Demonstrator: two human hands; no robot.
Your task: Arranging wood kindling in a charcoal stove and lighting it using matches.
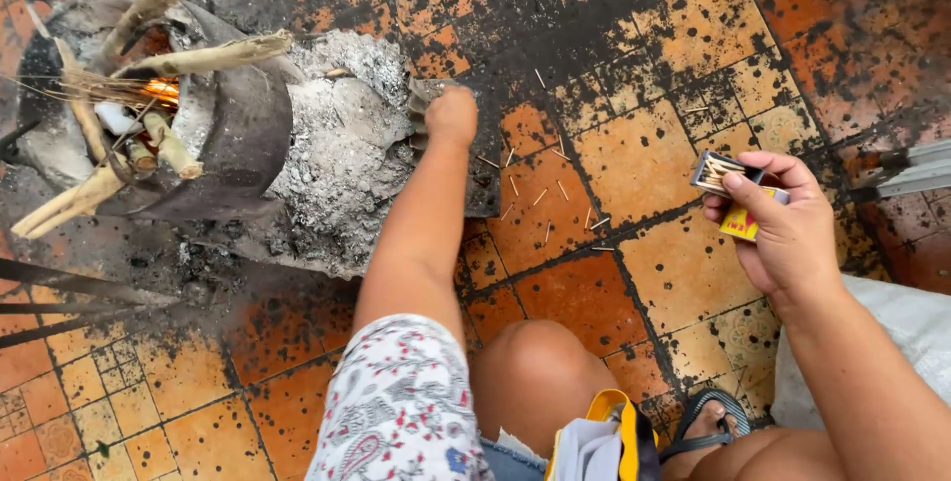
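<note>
The right hand [788, 228] is curled around an open matchbox [735, 194], thumb laid across its yellow sleeve, with the tray slid out at the far left end so the pale matchsticks inside show. The left hand [452, 114] is stretched farther out, closed in a fist on the far end of a dark flat board [483, 179] that lies on the floor; what exactly the fingers pinch cannot be told. Loose matches [540, 196] are scattered on the orange tiled floor [684, 273] just right of that board, between the two hands. Left of the left hand lies a heap of grey ash [342, 159], and beyond it, at the far left, a blackened metal stove [243, 134] holds pale sticks of firewood [203, 57] with a small orange flame [161, 91] among them. A bent knee [535, 367] and a sandalled foot [708, 422] sit near the bottom edge.
</note>
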